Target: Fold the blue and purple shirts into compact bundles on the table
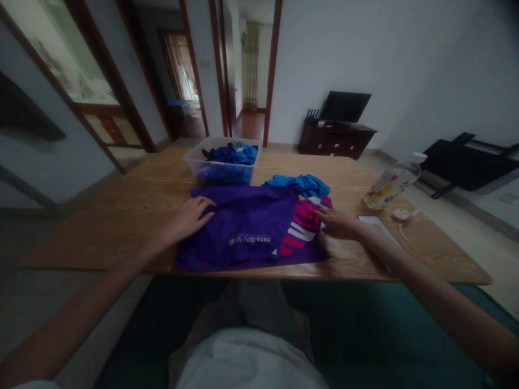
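Observation:
A purple shirt [243, 221] with pink and white print on its right part lies spread near the table's front edge. My left hand [193, 216] rests on its left edge, fingers stretched out. On the printed right side lies my right hand [334, 222], its fingers extended over the cloth. A crumpled blue cloth [304, 183] sits just behind the shirt's right half. Behind the shirt's left half stands a clear plastic bin [192, 162] filled with blue and dark clothes [231, 154].
The wooden table [121, 216] has a large clear bottle [391, 183] at its right. Close to the bottle are a phone-like flat object [377, 224] and a small white object with a cord [401, 214]. A TV [344, 106] on a dark cabinet [336, 139] stands by the far wall.

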`<action>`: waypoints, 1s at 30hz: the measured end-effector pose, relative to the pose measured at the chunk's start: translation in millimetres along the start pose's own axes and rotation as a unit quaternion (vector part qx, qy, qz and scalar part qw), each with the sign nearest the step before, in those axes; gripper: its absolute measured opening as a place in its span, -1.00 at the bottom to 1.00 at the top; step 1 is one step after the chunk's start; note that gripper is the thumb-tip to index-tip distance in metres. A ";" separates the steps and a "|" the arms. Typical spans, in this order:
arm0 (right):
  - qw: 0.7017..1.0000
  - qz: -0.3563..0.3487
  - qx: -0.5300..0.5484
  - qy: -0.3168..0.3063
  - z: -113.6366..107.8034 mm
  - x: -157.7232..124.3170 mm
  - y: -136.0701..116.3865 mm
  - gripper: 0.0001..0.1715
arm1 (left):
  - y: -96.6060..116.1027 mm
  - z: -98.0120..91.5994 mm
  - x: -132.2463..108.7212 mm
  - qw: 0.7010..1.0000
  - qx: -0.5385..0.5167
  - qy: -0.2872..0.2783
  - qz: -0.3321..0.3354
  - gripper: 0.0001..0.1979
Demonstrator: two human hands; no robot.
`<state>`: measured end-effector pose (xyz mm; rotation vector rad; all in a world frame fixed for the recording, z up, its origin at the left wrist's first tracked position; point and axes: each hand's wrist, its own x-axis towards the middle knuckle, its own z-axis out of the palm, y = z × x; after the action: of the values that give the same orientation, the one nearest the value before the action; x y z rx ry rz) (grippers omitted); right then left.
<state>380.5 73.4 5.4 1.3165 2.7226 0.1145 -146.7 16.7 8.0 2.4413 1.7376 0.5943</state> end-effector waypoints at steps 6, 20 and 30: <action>0.997 0.012 -0.070 0.022 19.1 -17.3 -27.4 -0.56 | 79.7 26.3 7.0 0.973 -0.102 -0.114 0.171 -0.60; 0.995 0.047 -0.086 0.035 20.2 -29.2 -40.9 -0.61 | 222.1 117.5 114.5 0.980 -0.032 -0.191 0.049 -0.61; 0.989 0.105 -0.015 0.101 -36.0 -8.6 -26.4 -0.70 | 197.4 85.0 125.9 0.980 -0.134 -0.146 0.020 -0.67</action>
<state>360.4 49.7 38.6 1.6640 2.7190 0.3237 94.6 76.8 19.9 2.2477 1.4004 0.4154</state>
